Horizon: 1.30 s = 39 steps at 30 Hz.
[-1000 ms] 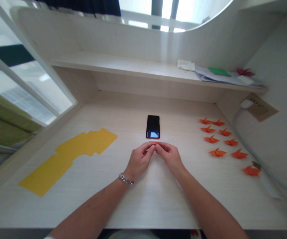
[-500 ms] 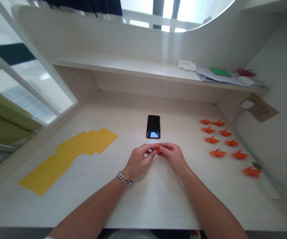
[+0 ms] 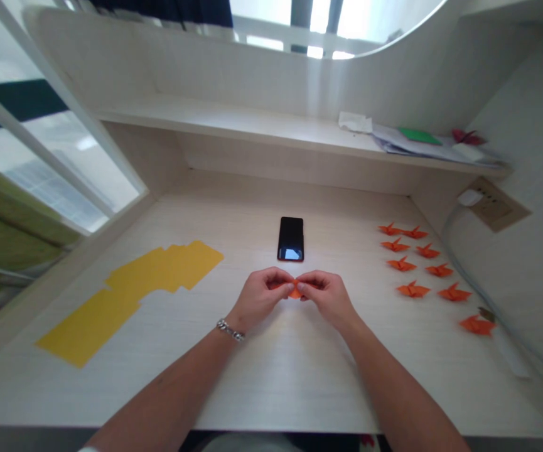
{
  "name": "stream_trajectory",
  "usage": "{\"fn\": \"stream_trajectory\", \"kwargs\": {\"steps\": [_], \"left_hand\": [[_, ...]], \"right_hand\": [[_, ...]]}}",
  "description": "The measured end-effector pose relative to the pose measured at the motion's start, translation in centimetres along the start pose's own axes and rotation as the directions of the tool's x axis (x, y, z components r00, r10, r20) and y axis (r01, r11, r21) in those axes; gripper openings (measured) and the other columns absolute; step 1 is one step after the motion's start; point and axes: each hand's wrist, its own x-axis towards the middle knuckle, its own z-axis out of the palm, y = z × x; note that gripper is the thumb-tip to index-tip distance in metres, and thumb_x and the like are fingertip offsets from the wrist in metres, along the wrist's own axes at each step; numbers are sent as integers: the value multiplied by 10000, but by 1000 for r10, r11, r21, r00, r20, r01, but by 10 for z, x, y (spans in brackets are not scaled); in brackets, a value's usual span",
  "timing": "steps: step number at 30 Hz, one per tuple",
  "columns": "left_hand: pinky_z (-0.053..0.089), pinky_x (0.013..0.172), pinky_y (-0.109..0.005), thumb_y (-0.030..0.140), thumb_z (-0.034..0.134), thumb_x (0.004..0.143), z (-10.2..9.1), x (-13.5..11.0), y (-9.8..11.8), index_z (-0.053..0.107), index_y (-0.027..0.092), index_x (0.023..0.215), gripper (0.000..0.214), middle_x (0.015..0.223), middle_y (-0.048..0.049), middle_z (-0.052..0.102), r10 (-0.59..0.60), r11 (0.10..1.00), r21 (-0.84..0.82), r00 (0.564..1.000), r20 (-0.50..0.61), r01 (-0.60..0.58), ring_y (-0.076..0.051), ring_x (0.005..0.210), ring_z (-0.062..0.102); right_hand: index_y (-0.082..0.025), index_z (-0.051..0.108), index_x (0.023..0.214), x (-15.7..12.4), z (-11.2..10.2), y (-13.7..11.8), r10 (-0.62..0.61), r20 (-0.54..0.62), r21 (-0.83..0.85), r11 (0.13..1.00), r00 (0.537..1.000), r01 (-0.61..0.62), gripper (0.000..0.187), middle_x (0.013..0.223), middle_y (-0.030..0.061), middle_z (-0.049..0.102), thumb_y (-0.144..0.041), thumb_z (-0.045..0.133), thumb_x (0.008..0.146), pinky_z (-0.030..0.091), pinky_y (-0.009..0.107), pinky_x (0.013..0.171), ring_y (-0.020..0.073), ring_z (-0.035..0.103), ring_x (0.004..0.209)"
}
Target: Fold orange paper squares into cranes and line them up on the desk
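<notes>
A small piece of folded orange paper (image 3: 295, 289) is pinched between my two hands, just in front of the phone. My left hand (image 3: 264, 293), with a chain bracelet on its wrist, grips the paper's left side between thumb and fingers. On the other side my right hand (image 3: 326, 295) pinches it the same way. Most of the paper is hidden by the fingertips, so its folds cannot be made out. Several folded orange paper cranes (image 3: 413, 289) stand in two rough rows on the right of the desk.
A black phone (image 3: 291, 238) lies beyond my hands. Yellow paper sheets (image 3: 167, 269) overlap on the left. A grey cable (image 3: 464, 270) runs from the wall socket (image 3: 496, 204) down the right side. Papers (image 3: 393, 139) rest on the shelf (image 3: 252, 125) above.
My hands have shifted their grip on the orange paper, from overlapping fingers to a thumb-and-finger pinch on each side. More of the paper shows between them. Everything else lies as before.
</notes>
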Motion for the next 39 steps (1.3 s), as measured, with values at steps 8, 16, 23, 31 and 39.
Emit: {"fn": "stream_trajectory", "kwargs": {"steps": [8,16,23,31,39], "left_hand": [[483,582,-217,102,639,694,1,-3,6,683,130,747,75,644,-16,653,-11,996,-85,1000,6,12,-117,594,591],[505,639,-215,129,652,714,0,-4,7,704,131,766,74,725,-37,699,53,998,24,998,17,-53,-128,666,626],[540,708,-253,187,704,711,-1,-4,2,687,129,842,145,826,-58,707,70,997,-24,997,-17,-70,-158,751,658],[553,715,-260,139,626,762,-2,-3,3,678,124,888,138,851,-61,709,39,990,-137,999,-20,-42,-161,774,670],[556,714,-273,220,706,732,2,-3,-4,646,126,877,183,834,-64,700,74,996,-43,996,-48,-76,-162,754,671]], "right_hand": [[-167,734,750,-4,1,-5,27,55,163,986,998,-36,141,660,38,718,-233,764,630,554,282,560,183,681,610],[-151,725,781,-3,-1,-5,87,83,183,978,993,-101,209,682,42,716,-319,760,661,552,259,553,160,672,609],[-153,733,806,-1,-4,-2,10,46,55,998,999,-12,217,686,49,713,-298,763,647,548,288,572,172,663,608],[-155,719,815,-4,-4,-4,-112,7,-82,990,994,112,129,729,56,709,-232,695,715,533,288,599,166,645,616],[-154,689,853,-7,0,-3,-159,23,-194,968,987,160,132,801,67,704,-242,652,762,534,296,668,182,658,698]]}}
